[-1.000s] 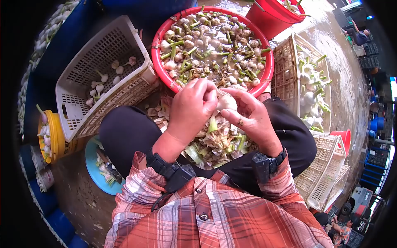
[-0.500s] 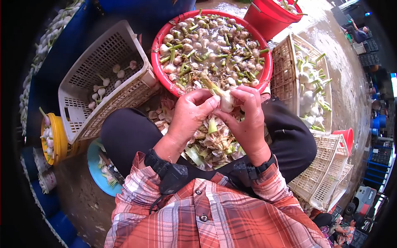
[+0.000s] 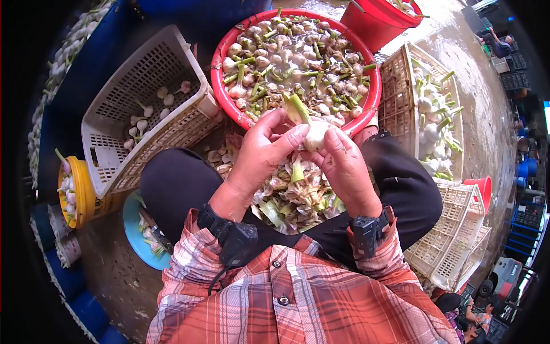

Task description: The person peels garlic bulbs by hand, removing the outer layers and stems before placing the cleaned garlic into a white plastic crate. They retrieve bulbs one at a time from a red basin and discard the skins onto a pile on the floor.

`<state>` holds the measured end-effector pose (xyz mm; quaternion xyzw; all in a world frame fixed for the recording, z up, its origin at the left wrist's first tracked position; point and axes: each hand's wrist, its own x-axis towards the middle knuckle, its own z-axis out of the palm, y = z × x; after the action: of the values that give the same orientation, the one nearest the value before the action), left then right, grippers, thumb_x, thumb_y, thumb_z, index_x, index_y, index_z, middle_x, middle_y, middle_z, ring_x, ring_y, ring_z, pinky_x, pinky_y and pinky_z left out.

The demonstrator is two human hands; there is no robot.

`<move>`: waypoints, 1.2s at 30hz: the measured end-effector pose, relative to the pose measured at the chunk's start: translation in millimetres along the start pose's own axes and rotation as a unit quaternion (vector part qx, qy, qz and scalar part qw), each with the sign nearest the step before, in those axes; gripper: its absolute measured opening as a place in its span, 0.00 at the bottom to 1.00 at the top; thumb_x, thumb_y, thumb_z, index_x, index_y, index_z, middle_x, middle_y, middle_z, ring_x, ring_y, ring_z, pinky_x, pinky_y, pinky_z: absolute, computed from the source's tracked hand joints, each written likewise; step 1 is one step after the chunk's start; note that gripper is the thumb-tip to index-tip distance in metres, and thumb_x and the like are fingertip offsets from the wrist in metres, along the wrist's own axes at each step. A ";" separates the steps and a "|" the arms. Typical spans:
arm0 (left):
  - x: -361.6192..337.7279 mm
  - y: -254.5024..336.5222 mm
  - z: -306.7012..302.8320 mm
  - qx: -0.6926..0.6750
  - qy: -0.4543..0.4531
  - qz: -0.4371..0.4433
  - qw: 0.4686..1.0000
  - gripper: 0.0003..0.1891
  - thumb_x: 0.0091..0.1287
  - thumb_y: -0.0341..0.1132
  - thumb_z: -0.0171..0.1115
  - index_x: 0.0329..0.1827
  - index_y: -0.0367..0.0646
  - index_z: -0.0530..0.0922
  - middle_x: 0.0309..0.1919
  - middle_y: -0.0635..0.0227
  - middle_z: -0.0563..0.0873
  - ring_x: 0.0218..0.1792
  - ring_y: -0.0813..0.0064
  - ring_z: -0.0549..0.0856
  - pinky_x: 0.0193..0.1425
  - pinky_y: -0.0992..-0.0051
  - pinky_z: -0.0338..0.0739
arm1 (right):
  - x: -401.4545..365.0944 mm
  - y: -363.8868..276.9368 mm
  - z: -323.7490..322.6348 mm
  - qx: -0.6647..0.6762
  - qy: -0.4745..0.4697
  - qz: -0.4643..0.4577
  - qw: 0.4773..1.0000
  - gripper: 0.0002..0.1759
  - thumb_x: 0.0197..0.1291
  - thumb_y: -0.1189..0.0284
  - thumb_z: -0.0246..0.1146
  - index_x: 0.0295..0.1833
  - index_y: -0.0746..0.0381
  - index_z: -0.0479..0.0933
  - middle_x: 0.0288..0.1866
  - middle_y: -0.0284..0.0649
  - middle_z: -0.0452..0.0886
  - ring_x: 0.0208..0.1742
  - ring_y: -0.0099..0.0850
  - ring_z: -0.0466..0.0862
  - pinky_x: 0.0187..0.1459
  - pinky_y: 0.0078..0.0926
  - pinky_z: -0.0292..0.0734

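Note:
A whitish garlic bulb (image 3: 315, 137) with a short green stalk is held between my two hands, just in front of the red tub's near rim. My left hand (image 3: 260, 152) is closed, thumb and fingers gripping the bulb at its stalk side. From the other side, my right hand (image 3: 344, 166) pinches the bulb with its thumb and fingers. Behind them, the red tub (image 3: 217, 71) holds water crowded with garlic bulbs and cut stalks. Below my hands, between my legs, lies a heap of peeled garlic skins (image 3: 301, 198).
At left stands a white slatted crate (image 3: 166, 135) with several bulbs, beside a yellow bucket (image 3: 86, 198) and a blue basin (image 3: 134, 235) holding a knife. At right are a crate (image 3: 398, 97) of garlic, stacked crates (image 3: 441, 241) and a red bucket (image 3: 375, 26). People sit farther off.
My right thumb has moved up onto the bulb's face, and the right hand has turned. The bulb's stalk now looks greener and cleaner. Both hands still hold the bulb.

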<state>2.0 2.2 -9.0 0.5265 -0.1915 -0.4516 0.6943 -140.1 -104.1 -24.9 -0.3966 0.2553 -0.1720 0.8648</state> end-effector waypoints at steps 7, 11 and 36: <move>4.4 -8.7 -7.1 0.036 -0.016 0.010 0.999 0.10 0.69 0.28 0.69 0.51 0.35 0.85 0.41 0.74 0.86 0.43 0.83 0.84 0.46 0.81 0.80 | 0.4 -2.6 -2.5 -0.034 0.008 -0.005 0.999 0.25 0.76 0.56 0.59 0.65 0.65 0.69 0.51 0.43 0.83 0.40 0.27 0.87 0.37 0.20 0.83; 7.5 -14.2 -7.6 0.057 -0.038 0.059 0.996 0.08 0.69 0.28 0.70 0.48 0.35 0.86 0.44 0.75 0.82 0.44 0.83 0.84 0.46 0.81 0.79 | 3.6 -6.7 -15.5 0.017 -0.046 0.095 0.994 0.23 0.79 0.54 0.51 0.60 0.64 0.71 0.43 0.42 0.85 0.30 0.27 0.85 0.28 0.19 0.79; 11.1 7.7 -31.2 0.007 0.178 0.106 0.978 0.09 0.78 0.35 0.59 0.53 0.40 0.81 0.43 0.71 0.88 0.40 0.82 0.87 0.45 0.80 0.83 | -9.0 -15.4 13.3 -0.304 0.096 -0.316 0.893 0.06 0.73 0.78 0.61 0.52 0.65 0.75 0.38 0.35 0.82 0.37 0.20 0.86 0.38 0.16 0.80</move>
<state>34.2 10.7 -15.9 0.5799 -0.1228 -0.2738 0.7574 -141.2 -101.3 -2.9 -0.6817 0.2381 -0.3876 0.5730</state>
